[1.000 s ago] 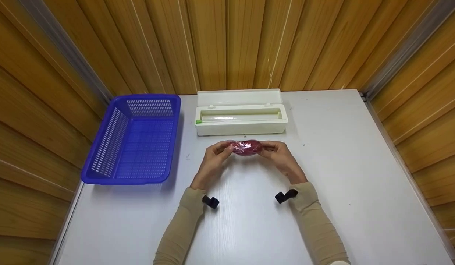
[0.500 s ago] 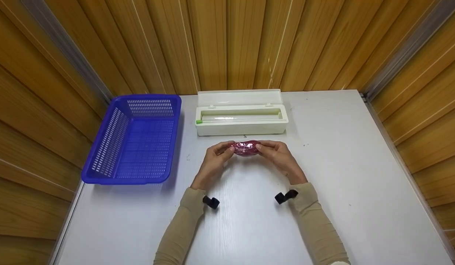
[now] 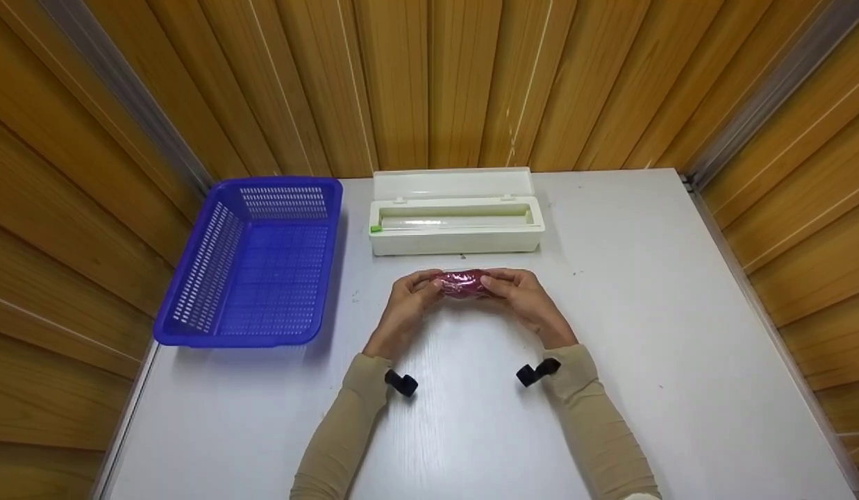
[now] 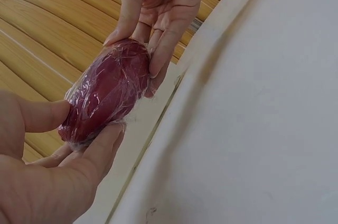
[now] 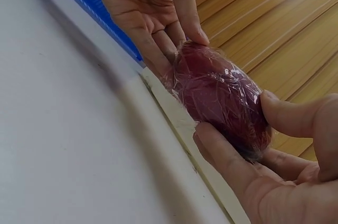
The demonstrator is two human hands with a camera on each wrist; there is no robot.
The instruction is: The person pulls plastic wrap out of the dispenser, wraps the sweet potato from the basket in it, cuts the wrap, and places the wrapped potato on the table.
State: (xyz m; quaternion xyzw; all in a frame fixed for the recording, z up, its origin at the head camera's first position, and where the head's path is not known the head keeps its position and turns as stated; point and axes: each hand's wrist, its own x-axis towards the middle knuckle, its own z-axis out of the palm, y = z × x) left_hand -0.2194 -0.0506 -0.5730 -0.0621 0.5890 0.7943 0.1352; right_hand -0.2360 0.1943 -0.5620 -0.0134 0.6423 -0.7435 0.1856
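Between my two hands is a smooth, dark red oblong fruit or vegetable [image 3: 462, 283], wrapped in clear cling film; its exact kind I cannot tell. My left hand [image 3: 405, 303] pinches its left end, thumb on the near side and fingers behind and under. At the other end, my right hand [image 3: 530, 303] grips it the same way. In the left wrist view the wrapped produce [image 4: 108, 89] shows creased, shiny film with loose wisps along its edge. The right wrist view shows the film over the produce [image 5: 222, 94] lying in wrinkles, with both thumbs pressing on it.
Just beyond my hands stands a white cling film box [image 3: 457, 243], lid raised, with a film roll [image 3: 450, 222] inside and a green slider [image 3: 376, 229] at its left. A blue perforated basket [image 3: 242, 342] stands at left on the white table [image 3: 651, 333]. Wood-look walls [image 3: 464, 83] enclose the table.
My right thumb has come round onto the near face of the wrapped produce. Both hands and the produce have shifted slightly toward me, and the produce has turned a little.
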